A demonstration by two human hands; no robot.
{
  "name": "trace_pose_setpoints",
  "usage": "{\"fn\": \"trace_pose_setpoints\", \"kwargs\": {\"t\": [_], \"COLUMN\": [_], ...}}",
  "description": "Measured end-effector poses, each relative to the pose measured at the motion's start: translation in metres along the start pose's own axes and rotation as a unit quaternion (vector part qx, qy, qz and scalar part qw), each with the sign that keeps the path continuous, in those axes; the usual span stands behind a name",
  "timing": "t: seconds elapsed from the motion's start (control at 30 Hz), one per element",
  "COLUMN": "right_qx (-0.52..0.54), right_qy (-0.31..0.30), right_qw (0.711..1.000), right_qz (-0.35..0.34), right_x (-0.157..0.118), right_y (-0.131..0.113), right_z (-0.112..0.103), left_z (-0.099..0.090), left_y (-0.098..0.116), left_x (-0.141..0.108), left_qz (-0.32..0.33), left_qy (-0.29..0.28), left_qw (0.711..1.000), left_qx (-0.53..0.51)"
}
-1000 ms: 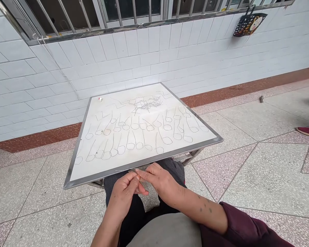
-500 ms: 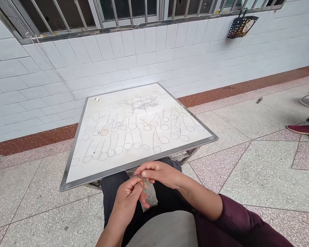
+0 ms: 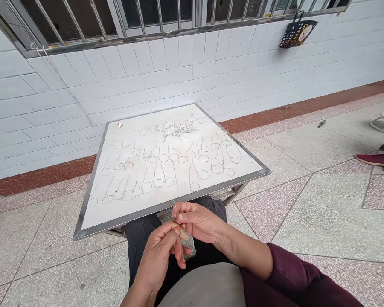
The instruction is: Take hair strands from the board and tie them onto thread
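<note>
Between my two hands is a thin wire (image 3: 172,197), its straight end pointing up over the table's near edge and a round loop hanging below my fingers. My left hand (image 3: 162,244) pinches the wire between thumb and forefinger near the loop. Just above it, my right hand (image 3: 196,221) closes thumb and fingers on the straight part. On the white table (image 3: 166,204) in front of me lie several looped wires (image 3: 195,186) in rough rows. Behind them is a tangled heap of straighter wires (image 3: 179,129).
A small white and red object (image 3: 119,125) lies at the table's far left corner. The table stands by a white tiled wall (image 3: 141,85) with a barred window. A dotted bag (image 3: 297,33) hangs at right. Another person's red shoe (image 3: 376,160) shows at the right edge.
The wire's free end has swung from pointing left to pointing up toward the table. Its loop now shows clearly below my fingers. My right hand has shifted slightly.
</note>
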State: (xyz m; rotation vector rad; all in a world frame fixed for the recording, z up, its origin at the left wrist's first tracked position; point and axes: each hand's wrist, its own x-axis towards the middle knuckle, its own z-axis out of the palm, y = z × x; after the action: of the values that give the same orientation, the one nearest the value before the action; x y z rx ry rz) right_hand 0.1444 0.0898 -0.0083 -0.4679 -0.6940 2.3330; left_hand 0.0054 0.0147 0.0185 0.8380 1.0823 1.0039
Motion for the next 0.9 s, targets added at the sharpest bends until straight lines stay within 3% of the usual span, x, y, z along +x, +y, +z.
{"fn": "trace_pose_setpoints", "kwargs": {"t": [0.27,0.9], "right_qx": [-0.029,0.048], "right_qy": [0.063,0.165], "right_qw": [0.992,0.966], "right_qz": [-0.109,-0.194], "right_x": [-0.003,0.003], "right_y": [0.007,-0.010], "right_z": [0.016,0.015], "left_z": [0.005,0.007], "left_y": [0.004,-0.004], "left_x": [-0.005,-0.010], "left_qz": [0.024,0.034], "left_qy": [0.027,0.036], "left_qw": [0.999,0.994], "left_qx": [0.030,0.094]}}
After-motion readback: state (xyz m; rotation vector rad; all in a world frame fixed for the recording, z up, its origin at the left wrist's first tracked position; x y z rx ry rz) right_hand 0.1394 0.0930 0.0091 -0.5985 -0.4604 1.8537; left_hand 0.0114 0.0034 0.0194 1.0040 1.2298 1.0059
